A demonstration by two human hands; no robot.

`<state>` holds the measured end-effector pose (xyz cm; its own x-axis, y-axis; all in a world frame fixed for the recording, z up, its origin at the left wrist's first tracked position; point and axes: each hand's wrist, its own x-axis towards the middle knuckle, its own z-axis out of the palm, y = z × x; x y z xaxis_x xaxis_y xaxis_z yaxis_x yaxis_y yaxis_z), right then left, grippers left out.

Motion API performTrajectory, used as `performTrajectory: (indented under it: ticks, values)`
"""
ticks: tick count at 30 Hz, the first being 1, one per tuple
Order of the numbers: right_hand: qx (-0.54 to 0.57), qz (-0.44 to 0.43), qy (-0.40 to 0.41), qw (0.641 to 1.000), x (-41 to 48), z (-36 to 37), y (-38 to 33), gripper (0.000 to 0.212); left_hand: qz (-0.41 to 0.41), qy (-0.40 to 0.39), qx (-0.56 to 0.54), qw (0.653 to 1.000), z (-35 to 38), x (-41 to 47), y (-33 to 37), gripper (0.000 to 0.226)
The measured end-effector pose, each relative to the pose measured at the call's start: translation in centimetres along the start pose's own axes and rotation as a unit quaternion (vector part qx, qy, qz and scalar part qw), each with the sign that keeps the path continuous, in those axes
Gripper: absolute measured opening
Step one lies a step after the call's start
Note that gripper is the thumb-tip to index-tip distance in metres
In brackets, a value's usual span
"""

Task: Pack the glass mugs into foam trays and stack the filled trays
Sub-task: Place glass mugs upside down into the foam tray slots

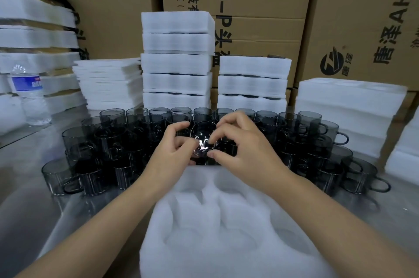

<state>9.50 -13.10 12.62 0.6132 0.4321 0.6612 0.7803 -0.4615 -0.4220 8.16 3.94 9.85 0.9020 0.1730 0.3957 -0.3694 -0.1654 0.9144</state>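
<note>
Surface: metal table (27,164), cardboard boxes (362,16) behind | Containers: foam tray (215,221) nearest, pockets unfilled; stacked trays (176,62) showing dark rims | Between: crowded smoky glass mugs (102,141) | Hands: left hand (172,148) and right hand (244,143) both pinch one held mug (204,134) over tray's far edge | Writing: boxes read "4.0-P"; water bottle (29,91) label blue, unreadable

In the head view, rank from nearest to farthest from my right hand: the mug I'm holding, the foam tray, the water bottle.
From the right hand:
1. held mug, gripped in its fingers, centre.
2. foam tray, just below the wrists.
3. water bottle, far left.
</note>
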Motion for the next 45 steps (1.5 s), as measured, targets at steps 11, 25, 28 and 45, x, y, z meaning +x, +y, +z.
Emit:
performTrajectory:
  ticks: [11, 25, 28, 45]
  values:
    - [-0.022, 0.023, -0.004, 0.999, 0.2, 0.1, 0.8, 0.049, 0.012, -0.015, -0.027, 0.999, -0.4, 0.0, -0.2, 0.049]
    - [-0.012, 0.031, -0.007, 0.999, 0.2, 0.2, 1.4, 0.051, 0.005, -0.046, -0.034, 0.998, -0.4, -0.2, 0.1, 0.055]
    - [-0.005, 0.036, -0.003, 0.999, 0.1, 0.2, 1.4, 0.049, -0.005, -0.044, -0.038, 0.998, -0.4, -0.1, -0.1, 0.056]
    - [0.039, 0.032, 0.015, 0.999, 0.0, -1.0, 0.6, 0.059, 0.001, -0.039, -0.031, 0.999, -2.0, -0.3, 3.5, 0.027]
